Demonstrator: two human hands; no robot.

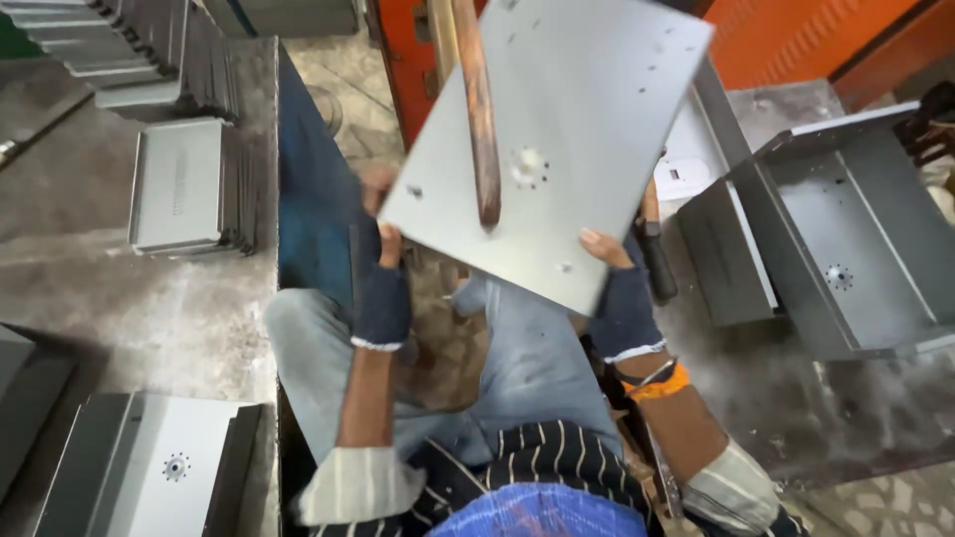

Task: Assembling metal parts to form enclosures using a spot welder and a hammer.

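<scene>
Overhead, both gloved hands clamp the grey metal sheet [557, 149] by its lower edge: left hand [381, 288], right hand [619, 298], knees beneath.

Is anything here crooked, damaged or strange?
Nothing looks damaged. The flat grey metal sheet sits tilted, only because the left hand and right hand hold it at its lower edge. A brown handle crosses its face.

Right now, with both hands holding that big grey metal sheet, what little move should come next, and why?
Probably level the metal sheet first. It hangs tilted, gripped only at its lower edge by the left hand and right hand, and a wooden handle crosses in front of it.
</scene>
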